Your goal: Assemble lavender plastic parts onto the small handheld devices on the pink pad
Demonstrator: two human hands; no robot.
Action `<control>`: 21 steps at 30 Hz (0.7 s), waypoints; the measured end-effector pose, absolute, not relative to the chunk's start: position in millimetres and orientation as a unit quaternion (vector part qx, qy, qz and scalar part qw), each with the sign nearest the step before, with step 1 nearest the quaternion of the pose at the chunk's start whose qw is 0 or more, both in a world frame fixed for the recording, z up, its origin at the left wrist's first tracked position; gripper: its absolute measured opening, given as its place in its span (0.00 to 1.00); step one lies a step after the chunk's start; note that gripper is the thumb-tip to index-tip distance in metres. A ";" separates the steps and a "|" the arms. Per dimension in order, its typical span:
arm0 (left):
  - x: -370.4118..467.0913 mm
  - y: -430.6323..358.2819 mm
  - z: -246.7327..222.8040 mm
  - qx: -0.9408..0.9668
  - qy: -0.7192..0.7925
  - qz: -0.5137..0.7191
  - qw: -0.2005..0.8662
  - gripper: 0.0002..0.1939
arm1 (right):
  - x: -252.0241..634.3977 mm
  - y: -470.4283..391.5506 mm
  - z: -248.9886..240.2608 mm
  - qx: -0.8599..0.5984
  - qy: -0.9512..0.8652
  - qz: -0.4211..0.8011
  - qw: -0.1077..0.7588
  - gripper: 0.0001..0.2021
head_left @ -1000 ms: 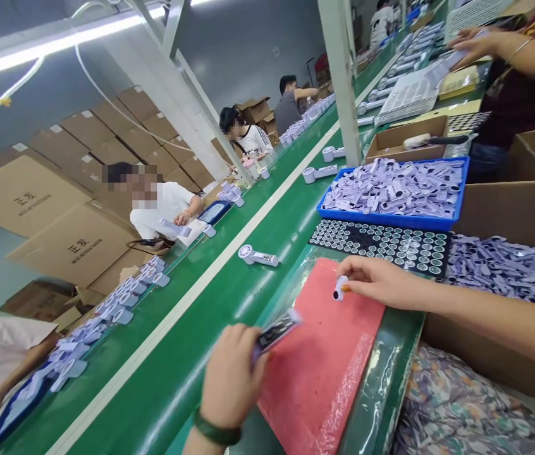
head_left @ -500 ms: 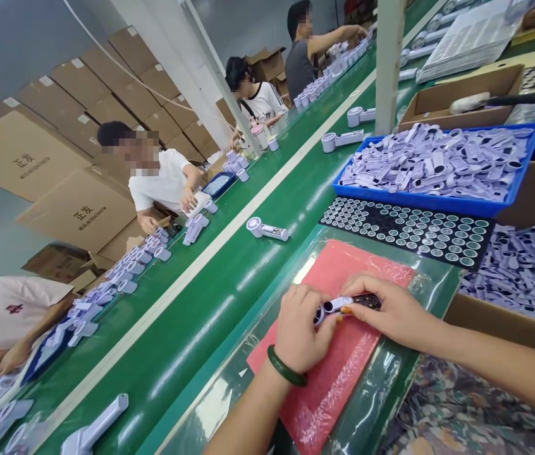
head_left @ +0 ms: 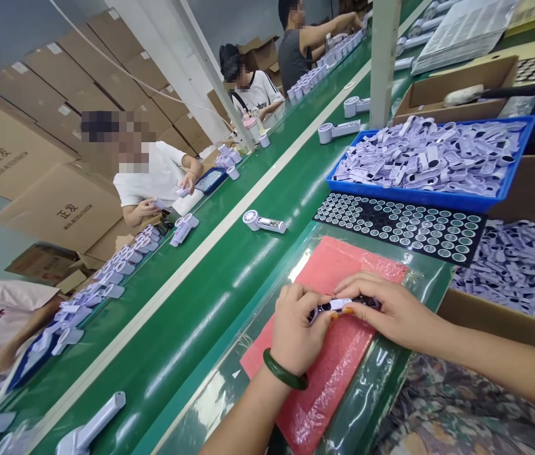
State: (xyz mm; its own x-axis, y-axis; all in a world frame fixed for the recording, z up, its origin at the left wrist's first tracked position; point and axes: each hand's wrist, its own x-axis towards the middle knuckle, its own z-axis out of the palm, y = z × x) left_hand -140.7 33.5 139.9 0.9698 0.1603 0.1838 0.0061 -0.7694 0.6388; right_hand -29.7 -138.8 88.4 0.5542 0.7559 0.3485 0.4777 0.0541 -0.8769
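Two hands, left hand (head_left: 298, 328) and right hand (head_left: 386, 308), grip a small lilac part (head_left: 338, 306) lying lengthwise left-to-right over the pink mat (head_left: 324, 379).

Small lilac handheld part (head_left: 338, 306), dark panel on one end, lying flat on pink foam mat (head_left: 324, 373).

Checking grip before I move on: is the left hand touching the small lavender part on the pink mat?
Touching. The head view shows the left hand with its fingers closed on one end of the lavender part.

Green belt (head_left: 210, 297) left open; black tray (head_left: 400, 227) blocks ahead
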 end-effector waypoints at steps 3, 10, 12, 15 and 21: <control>-141.4 32.2 140.4 0.935 0.053 0.115 0.331 0.08 | -32.0 -135.1 89.0 -0.676 -0.454 0.118 0.569 0.07; -143.6 31.6 140.2 0.945 0.033 0.124 0.300 0.10 | -27.8 -136.8 89.3 -0.709 -0.489 0.115 0.495 0.09; -148.7 28.0 140.3 0.950 0.025 0.133 0.281 0.09 | -26.4 -142.0 91.6 -0.715 -0.488 0.142 0.480 0.09; -160.7 17.5 139.8 0.959 -0.002 0.143 0.245 0.09 | -27.1 -149.5 97.5 -0.709 -0.505 0.169 0.462 0.14; -168.6 1.7 138.0 0.955 0.033 0.138 0.261 0.10 | -27.6 -147.2 108.4 -0.697 -0.530 0.215 0.432 0.13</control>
State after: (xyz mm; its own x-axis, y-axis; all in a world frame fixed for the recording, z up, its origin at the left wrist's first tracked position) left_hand -168.6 1.7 138.0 0.9596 0.1352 0.2467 -0.0093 -0.8613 0.5080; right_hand -27.6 -147.2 108.4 0.3457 0.9250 0.1576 0.5536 -0.0655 -0.8302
